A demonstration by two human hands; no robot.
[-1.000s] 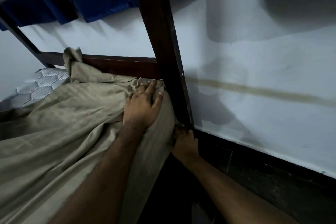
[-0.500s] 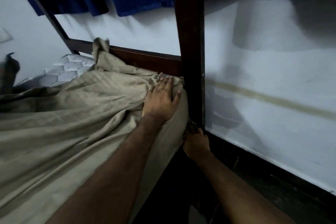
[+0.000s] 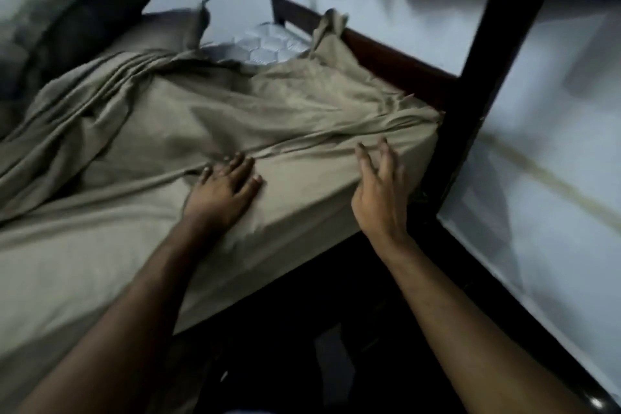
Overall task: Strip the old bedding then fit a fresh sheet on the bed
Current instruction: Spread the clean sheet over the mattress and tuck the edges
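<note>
The bed [image 3: 396, 74] is a dark wooden bunk frame set against a pale wall [image 3: 554, 144], its near corner post [image 3: 470, 94] rising at the right. Over the mattress [image 3: 268, 47] lies the olive sheet [image 3: 188, 131]: its near right corner looks pulled down over the mattress edge beside the post, while the far part is bunched in ridges and leaves a quilted patch of mattress bare toward the far rail. Two pillows [image 3: 100, 23] lean at the far left, blurred, so I cannot tell their covers for certain.

The left hand [image 3: 225, 191] rests palm-down on the sheet near the bed's edge, fingers [image 3: 243, 166] straight and spread, pressing the cloth and gripping nothing. The right hand [image 3: 381, 191] hovers at the draped side close to the corner, fingers loose and parted, holding nothing.

The step in hand appears to be smoothing after seating this corner. To do it well, keep the left palm anchoring the cloth, sweep the right hand away from the fitted corner toward the bunched ridges, and draw the slack toward the uncovered far corner rather than dragging it back off this one.
</note>
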